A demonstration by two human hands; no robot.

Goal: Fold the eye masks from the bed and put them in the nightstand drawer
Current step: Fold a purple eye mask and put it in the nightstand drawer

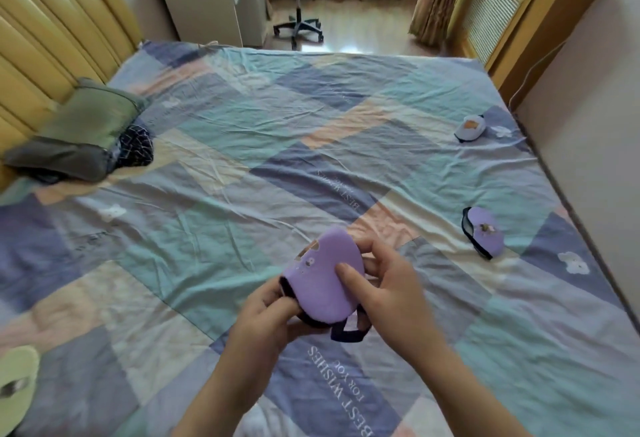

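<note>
Head view: both hands, left hand [273,312] and right hand [388,294], gripping purple eye mask [327,280] above patchwork bedsheet [242,145].

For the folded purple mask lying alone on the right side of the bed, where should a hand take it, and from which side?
Probably pinch the purple mask across its rounded padded body, coming from above and from the person's side. It lies folded and flat on the sheet, apart from the pale mask, with its dark edge along the left; a grip spanning both layers should keep the fold closed.
</note>
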